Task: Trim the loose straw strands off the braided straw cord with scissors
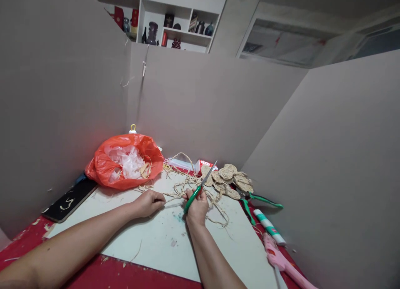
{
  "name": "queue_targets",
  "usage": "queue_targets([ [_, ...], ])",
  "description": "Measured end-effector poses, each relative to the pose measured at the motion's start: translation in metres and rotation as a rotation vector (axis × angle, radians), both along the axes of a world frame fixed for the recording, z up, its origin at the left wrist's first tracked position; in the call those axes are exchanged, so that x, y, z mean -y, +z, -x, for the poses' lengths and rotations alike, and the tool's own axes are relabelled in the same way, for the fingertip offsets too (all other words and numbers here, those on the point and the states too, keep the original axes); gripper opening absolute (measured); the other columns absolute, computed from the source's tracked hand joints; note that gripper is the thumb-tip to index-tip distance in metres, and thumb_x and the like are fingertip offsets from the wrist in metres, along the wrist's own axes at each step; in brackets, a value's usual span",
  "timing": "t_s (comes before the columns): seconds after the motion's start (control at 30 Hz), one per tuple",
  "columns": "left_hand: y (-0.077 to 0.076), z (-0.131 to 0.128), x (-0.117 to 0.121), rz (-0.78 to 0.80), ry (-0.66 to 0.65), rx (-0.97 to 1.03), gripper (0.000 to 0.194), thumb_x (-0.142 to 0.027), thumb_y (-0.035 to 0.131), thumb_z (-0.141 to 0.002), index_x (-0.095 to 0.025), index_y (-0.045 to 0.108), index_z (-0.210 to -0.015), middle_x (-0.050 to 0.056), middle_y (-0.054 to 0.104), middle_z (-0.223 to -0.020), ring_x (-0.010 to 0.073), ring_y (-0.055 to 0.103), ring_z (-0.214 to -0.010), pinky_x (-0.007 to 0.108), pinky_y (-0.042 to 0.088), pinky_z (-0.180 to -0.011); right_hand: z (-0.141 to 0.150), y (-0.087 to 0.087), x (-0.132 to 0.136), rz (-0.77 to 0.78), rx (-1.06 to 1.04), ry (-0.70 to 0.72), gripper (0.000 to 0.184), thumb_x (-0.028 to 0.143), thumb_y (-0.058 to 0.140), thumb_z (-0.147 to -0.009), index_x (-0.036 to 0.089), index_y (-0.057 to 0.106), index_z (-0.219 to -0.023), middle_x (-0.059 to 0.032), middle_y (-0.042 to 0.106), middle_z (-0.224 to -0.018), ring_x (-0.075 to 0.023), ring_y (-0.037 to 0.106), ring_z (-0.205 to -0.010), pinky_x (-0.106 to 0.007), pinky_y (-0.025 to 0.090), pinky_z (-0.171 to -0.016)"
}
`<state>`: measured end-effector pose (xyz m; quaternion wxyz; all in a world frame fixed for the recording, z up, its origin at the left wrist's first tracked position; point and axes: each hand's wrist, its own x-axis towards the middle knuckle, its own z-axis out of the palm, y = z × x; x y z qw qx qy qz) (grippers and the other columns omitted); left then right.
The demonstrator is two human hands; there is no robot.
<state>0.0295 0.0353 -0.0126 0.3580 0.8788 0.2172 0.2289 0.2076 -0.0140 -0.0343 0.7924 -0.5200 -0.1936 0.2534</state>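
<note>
My right hand (196, 207) is closed round green-handled scissors (200, 187), whose blades point up and to the right. My left hand (150, 202) is closed in a pinch on a strand of pale raffia twine (175, 194) that runs across to my right hand. Both hands rest on a white board (156, 239). A loose tangle of the same twine (187, 178) lies just beyond them. Several woven raffia discs (229, 178) are piled to the right of the scissor tips.
An orange plastic bag (125, 162) of white scraps sits at the back left. A black slab (70, 199) lies at the left edge. Green-handled pliers (259, 201), a glue stick (268, 226) and a pink glue gun (281, 262) lie at the right. Grey partition walls enclose the table.
</note>
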Motion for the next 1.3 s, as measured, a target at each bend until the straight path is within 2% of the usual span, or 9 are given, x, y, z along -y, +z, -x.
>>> queue_targets([
  [0.13,0.002,-0.001,0.009,-0.016,-0.060,-0.051,0.019,-0.021,0.048,-0.080,-0.015,0.062,-0.068,-0.002,0.053,-0.058,0.0098,0.043,-0.056,0.020,0.033,-0.057,-0.001,0.000,0.002,0.005,0.012,0.000,0.039,0.032,0.074,-0.057,0.022,0.046,-0.081,0.0077,0.056,-0.059,-0.0082,0.051,-0.044,-0.018,0.037,-0.039],
  [0.4,0.002,-0.001,0.010,-0.090,0.020,-0.036,0.016,-0.020,0.049,-0.078,-0.016,0.062,-0.071,-0.002,0.051,-0.058,0.0103,0.041,-0.056,0.021,0.032,-0.056,-0.001,-0.003,0.005,0.011,0.079,-0.079,0.038,0.036,0.072,-0.062,0.023,0.043,-0.083,0.0063,0.057,-0.062,-0.0091,0.055,-0.050,-0.019,0.043,-0.045],
  [0.63,-0.001,-0.002,0.005,-0.074,0.053,0.025,0.015,-0.019,0.050,-0.076,-0.016,0.064,-0.074,-0.002,0.052,-0.059,0.0104,0.042,-0.056,0.021,0.032,-0.057,0.003,0.004,0.006,-0.002,0.092,-0.105,0.041,0.038,0.073,-0.061,0.023,0.043,-0.085,0.0052,0.057,-0.067,-0.0094,0.056,-0.051,-0.020,0.045,-0.046],
  [0.83,-0.001,-0.005,0.002,-0.047,0.052,0.089,0.015,-0.016,0.049,-0.076,-0.016,0.062,-0.069,-0.002,0.051,-0.057,0.0106,0.044,-0.057,0.021,0.033,-0.059,0.004,0.019,-0.003,0.002,0.145,-0.092,0.039,0.039,0.071,-0.062,0.022,0.042,-0.082,0.0064,0.054,-0.063,-0.0088,0.055,-0.050,-0.019,0.042,-0.044],
  [1.0,0.001,-0.006,0.001,-0.081,0.051,0.162,0.022,-0.021,0.045,-0.084,-0.017,0.059,-0.067,0.001,0.055,-0.064,0.0133,0.048,-0.065,0.023,0.034,-0.066,-0.003,0.036,-0.019,-0.013,0.268,-0.055,0.033,0.035,0.069,-0.062,0.022,0.046,-0.081,0.0069,0.054,-0.061,-0.0082,0.053,-0.048,-0.019,0.042,-0.045],
  [1.17,-0.002,-0.006,-0.003,-0.119,0.140,0.185,0.029,-0.026,0.040,-0.089,-0.018,0.055,-0.065,0.001,0.053,-0.064,0.0137,0.048,-0.065,0.024,0.034,-0.065,-0.002,0.052,-0.037,-0.033,0.423,-0.011,0.030,0.035,0.070,-0.062,0.020,0.048,-0.076,0.0071,0.052,-0.057,-0.0084,0.051,-0.049,-0.020,0.042,-0.049],
  [1.3,-0.008,-0.007,-0.009,-0.096,0.241,0.182,0.025,-0.024,0.037,-0.089,-0.018,0.055,-0.072,0.000,0.056,-0.066,0.0134,0.051,-0.064,0.024,0.035,-0.063,0.006,0.061,-0.059,-0.050,0.515,0.021,0.028,0.035,0.070,-0.063,0.020,0.048,-0.073,0.0076,0.052,-0.056,-0.0080,0.049,-0.051,-0.020,0.041,-0.052],
])
